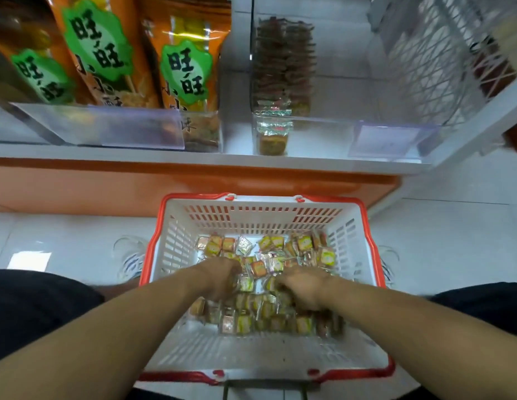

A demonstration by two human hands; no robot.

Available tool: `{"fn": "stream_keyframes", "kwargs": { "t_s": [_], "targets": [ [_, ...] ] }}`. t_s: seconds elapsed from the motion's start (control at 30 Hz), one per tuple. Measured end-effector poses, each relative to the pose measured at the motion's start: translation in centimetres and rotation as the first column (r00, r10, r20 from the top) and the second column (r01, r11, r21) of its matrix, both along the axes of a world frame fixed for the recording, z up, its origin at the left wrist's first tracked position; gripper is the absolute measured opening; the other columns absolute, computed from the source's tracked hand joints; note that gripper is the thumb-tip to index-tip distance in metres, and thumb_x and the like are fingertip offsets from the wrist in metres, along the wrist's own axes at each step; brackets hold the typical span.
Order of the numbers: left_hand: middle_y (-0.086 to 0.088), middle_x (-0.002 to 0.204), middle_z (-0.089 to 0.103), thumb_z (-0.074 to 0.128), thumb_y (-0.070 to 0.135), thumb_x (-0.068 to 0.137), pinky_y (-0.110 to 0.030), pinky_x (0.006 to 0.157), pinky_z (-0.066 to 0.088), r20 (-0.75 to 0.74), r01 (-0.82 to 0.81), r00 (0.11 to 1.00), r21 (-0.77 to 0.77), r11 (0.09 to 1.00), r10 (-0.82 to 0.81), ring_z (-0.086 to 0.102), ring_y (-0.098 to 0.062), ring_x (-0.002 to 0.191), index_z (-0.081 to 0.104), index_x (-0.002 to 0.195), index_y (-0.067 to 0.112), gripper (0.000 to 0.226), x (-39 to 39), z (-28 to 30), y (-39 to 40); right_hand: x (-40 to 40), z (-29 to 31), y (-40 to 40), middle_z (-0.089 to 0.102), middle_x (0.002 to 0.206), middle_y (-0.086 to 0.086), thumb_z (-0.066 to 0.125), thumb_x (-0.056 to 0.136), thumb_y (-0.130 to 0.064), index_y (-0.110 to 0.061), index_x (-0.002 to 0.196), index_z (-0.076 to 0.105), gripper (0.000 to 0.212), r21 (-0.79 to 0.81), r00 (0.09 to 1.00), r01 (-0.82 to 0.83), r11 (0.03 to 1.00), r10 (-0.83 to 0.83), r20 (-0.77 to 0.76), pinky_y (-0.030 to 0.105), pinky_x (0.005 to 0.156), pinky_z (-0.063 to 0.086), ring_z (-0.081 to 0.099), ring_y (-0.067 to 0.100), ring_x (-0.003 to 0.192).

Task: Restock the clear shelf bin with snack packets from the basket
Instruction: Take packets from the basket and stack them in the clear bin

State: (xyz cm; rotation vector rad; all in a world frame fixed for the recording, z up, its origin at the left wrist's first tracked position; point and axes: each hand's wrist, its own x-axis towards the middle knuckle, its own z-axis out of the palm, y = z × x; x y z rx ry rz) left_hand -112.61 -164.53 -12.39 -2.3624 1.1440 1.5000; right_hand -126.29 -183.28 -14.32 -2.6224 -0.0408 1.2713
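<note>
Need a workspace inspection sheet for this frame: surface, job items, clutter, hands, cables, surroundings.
Surface: white tiled floor under the basket; white shelf with an orange base above it.
Job's things: white basket with red rim, a loose layer of small snack packets on its bottom; clear shelf bin holds one column of packets along its left side, the rest bare.
Clutter: nothing seen.
Hands: left hand and right hand both down among the packets; the grip is blurred, cannot tell.
Cables: nothing seen.
Surroundings: orange snack bags with green labels left of the bin; white mesh rack on its right.
</note>
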Motion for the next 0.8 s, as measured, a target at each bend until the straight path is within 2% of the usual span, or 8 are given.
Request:
{"fn": "stream_keyframes", "kwargs": {
  "t_s": [0.1, 0.2, 0.3, 0.4, 0.5, 0.6, 0.7, 0.8],
  "targets": [
    [-0.003, 0.117, 0.067, 0.078, 0.013, 0.080, -0.035, 0.097, 0.053, -0.060, 0.013, 0.998, -0.050, 0.999, -0.016, 0.064, -0.025, 0.110, 0.064, 0.119, 0.023, 0.042, -2.1, -3.1, -0.9, -0.4, -2.9, 1.6, 0.027, 0.161, 0.010, 0.060, 0.094, -0.015, -0.029, 0.152, 0.033, 0.066, -0.003, 0.989, -0.138, 0.990, 0.137, -0.047, 0.050, 0.110, 0.039, 0.033, 0.035, 0.144],
    [-0.016, 0.127, 0.062, 0.077, 0.019, 0.081, -0.042, 0.099, 0.050, -0.062, 0.152, 0.986, -0.038, 0.988, -0.154, 0.059, -0.036, 0.118, 0.058, 0.134, 0.017, 0.056, -5.5, -6.7, -1.2, -0.5, -4.4, 2.7, 0.015, 0.165, 0.013, 0.055, 0.100, -0.019, -0.023, 0.156, 0.028, 0.063, -0.032, 0.969, -0.245, 0.969, 0.243, -0.038, 0.051, 0.112, 0.036, 0.026, 0.038, 0.146],
    [-0.016, 0.144, 0.047, 0.076, 0.033, 0.082, -0.049, 0.111, 0.039, 0.089, 0.301, 0.950, 0.000, 0.954, -0.300, 0.043, -0.036, 0.132, 0.039, 0.148, 0.015, 0.078, -7.9, -9.5, -1.0, -0.7, -5.1, 3.1, 0.021, 0.163, 0.014, 0.046, 0.105, -0.024, -0.015, 0.154, 0.032, 0.053, -0.062, 0.944, -0.328, 0.943, 0.325, -0.055, 0.049, 0.109, 0.038, 0.025, 0.034, 0.147],
    [-0.018, 0.153, 0.034, 0.077, 0.028, 0.080, -0.056, 0.113, 0.039, 0.073, 0.279, 0.957, 0.040, 0.960, -0.281, 0.034, -0.042, 0.139, 0.026, 0.156, 0.023, 0.091, -8.3, -10.8, -1.0, -0.9, -5.5, 2.8, 0.014, 0.167, 0.009, 0.039, 0.108, -0.024, -0.019, 0.156, 0.029, 0.050, -0.117, 0.925, -0.373, 0.920, 0.359, -0.124, 0.053, 0.111, 0.036, 0.018, 0.034, 0.150],
    [-0.018, 0.155, 0.028, 0.076, 0.020, 0.083, -0.052, 0.107, 0.048, 0.023, 0.211, 0.977, 0.018, 0.977, -0.212, 0.043, -0.044, 0.134, 0.026, 0.156, 0.031, 0.088, -7.9, -11.0, -1.0, -0.9, -5.5, 2.6, 0.015, 0.165, 0.008, 0.046, 0.105, -0.032, -0.026, 0.155, 0.034, 0.051, -0.129, 0.914, -0.389, 0.912, 0.365, -0.175, 0.053, 0.107, 0.039, 0.018, 0.037, 0.149],
    [-0.017, 0.151, 0.032, 0.069, 0.014, 0.089, -0.046, 0.095, 0.055, -0.019, 0.134, 0.991, -0.028, 0.991, -0.135, 0.058, -0.039, 0.120, 0.036, 0.152, 0.038, 0.075, -7.3, -11.0, -0.9, -0.9, -5.9, 3.0, 0.017, 0.164, 0.010, 0.047, 0.105, -0.031, -0.024, 0.156, 0.031, 0.054, -0.133, 0.919, -0.365, 0.921, 0.334, -0.209, 0.055, 0.103, 0.041, 0.018, 0.038, 0.148],
    [-0.013, 0.160, 0.027, 0.067, 0.001, 0.088, -0.046, 0.096, 0.053, -0.034, 0.209, 0.977, -0.006, 0.978, -0.209, 0.054, -0.040, 0.128, 0.029, 0.155, 0.042, 0.087, -6.9, -10.9, -0.9, -0.9, -6.3, 3.3, 0.027, 0.160, 0.013, 0.043, 0.107, -0.027, -0.021, 0.155, 0.032, 0.050, -0.165, 0.914, -0.382, 0.909, 0.345, -0.214, 0.053, 0.096, 0.046, 0.025, 0.037, 0.146],
    [-0.010, 0.166, 0.021, 0.067, -0.002, 0.087, -0.046, 0.096, 0.053, 0.002, 0.285, 0.959, -0.004, 0.959, -0.285, 0.054, -0.040, 0.129, 0.026, 0.157, 0.042, 0.092, -7.1, -11.0, -0.8, -1.0, -6.7, 3.1, 0.043, 0.152, 0.012, 0.050, 0.105, -0.023, -0.021, 0.149, 0.046, 0.044, -0.188, 0.875, -0.461, 0.867, 0.410, -0.258, 0.047, 0.097, 0.049, 0.041, 0.036, 0.137]
  ]
}}
